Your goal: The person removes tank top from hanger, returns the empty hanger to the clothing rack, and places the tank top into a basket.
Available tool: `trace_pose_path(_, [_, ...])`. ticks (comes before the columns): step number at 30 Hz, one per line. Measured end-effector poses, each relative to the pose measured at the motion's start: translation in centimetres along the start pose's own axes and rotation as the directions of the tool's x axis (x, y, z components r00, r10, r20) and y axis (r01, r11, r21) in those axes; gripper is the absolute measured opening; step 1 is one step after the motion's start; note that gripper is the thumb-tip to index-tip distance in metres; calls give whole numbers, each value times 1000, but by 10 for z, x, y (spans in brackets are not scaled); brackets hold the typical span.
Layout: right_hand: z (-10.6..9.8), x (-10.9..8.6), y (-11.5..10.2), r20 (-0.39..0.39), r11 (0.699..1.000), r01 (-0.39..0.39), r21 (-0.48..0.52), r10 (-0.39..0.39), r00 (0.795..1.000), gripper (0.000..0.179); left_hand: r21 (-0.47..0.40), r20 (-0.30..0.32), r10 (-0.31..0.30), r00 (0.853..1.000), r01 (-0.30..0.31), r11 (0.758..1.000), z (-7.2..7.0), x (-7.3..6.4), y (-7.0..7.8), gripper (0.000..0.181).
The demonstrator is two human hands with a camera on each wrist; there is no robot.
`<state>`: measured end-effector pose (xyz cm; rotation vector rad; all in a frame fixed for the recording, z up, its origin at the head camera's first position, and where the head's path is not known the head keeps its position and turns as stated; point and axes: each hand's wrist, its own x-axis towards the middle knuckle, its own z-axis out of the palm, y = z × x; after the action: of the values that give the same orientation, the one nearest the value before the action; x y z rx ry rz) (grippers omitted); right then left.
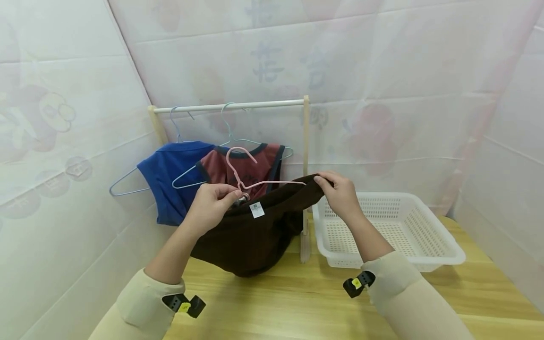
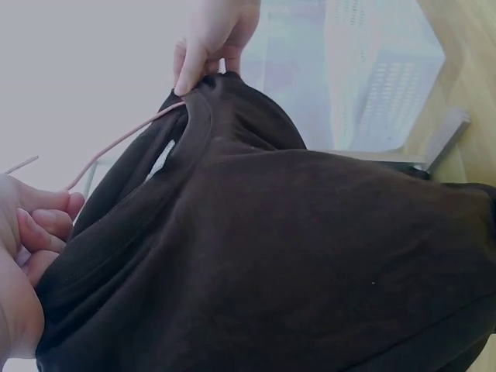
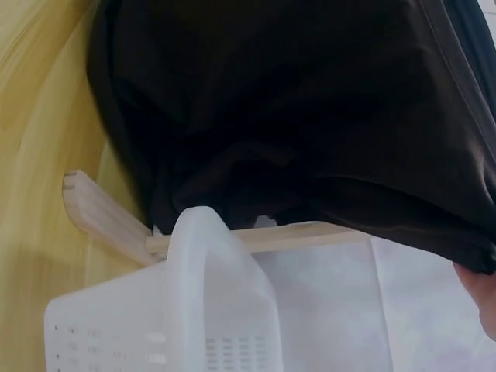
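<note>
A pink hanger (image 1: 272,182) has its hook upright and its right arm reaching into the neckline of a dark brown garment (image 1: 255,241). My left hand (image 1: 212,208) pinches the hanger at the base of its hook, beside the garment's white label (image 1: 257,209). With thumb and fingers my right hand (image 1: 340,193) pinches the garment's edge near the hanger's right tip. In the left wrist view the garment (image 2: 271,248) hangs in loose folds below both hands. The right wrist view shows its dark underside (image 3: 294,116) and only part of my right hand (image 3: 480,298).
Behind the hands stands a wooden rack with a white rail (image 1: 255,104). A blue garment (image 1: 170,174) and a red garment with dark trim (image 1: 242,165) hang there on light blue hangers. A white perforated basket (image 1: 391,226) stands on the wooden table (image 1: 272,307) at right.
</note>
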<state>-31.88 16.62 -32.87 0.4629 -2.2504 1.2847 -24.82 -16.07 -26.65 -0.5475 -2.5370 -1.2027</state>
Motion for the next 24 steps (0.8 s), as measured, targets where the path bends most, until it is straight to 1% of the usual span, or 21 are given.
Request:
trace_pose_path(4, [-2, 0, 2, -26, 997, -69, 29, 69, 997, 43, -10, -13, 13, 1000, -14, 1000, 0, 0, 0, 18])
trace_pose_path(8, [-1, -1, 2, -47, 985, -143, 93, 148, 988, 41, -18, -24, 24, 999, -24, 1000, 0, -1, 2, 18])
trace_pose_path(11, [2, -2, 1, -79, 964, -183, 191, 201, 976, 39, -39, -32, 17, 999, -18, 999, 0, -2, 2, 17])
trace_pose_path(13, [5, -2, -1, -108, 938, -200, 283, 238, 965, 36, -60, -38, 16, 999, -18, 998, 0, -3, 3, 17])
trace_pose_path(14, [7, -2, -2, -118, 916, -204, 345, 258, 959, 35, -69, -42, 17, 999, -20, 997, 1, -3, 3, 17])
trace_pose_path(16, [10, -1, -5, -133, 858, -200, 473, 293, 947, 34, -88, -51, 18, 999, -22, 996, 1, -4, 5, 16])
trace_pose_path(19, [13, -1, -9, -141, 745, -183, 641, 349, 926, 31, -108, -59, 11, 998, -18, 994, 2, -5, 5, 16])
trace_pose_path(20, [14, -1, -10, -139, 705, -178, 686, 367, 920, 29, -114, -60, 6, 998, -13, 993, 2, -5, 5, 16])
trace_pose_path(21, [15, -2, -11, -137, 674, -174, 718, 382, 914, 28, -120, -60, 2, 998, -10, 993, 2, -5, 6, 16])
trace_pose_path(23, [16, -2, -12, -129, 616, -172, 769, 413, 902, 25, -126, -60, -2, 998, -5, 992, 2, -6, 5, 17])
trace_pose_path(24, [16, -3, -12, -121, 589, -169, 790, 420, 899, 26, -128, -61, -3, 998, -5, 992, 2, -6, 5, 18])
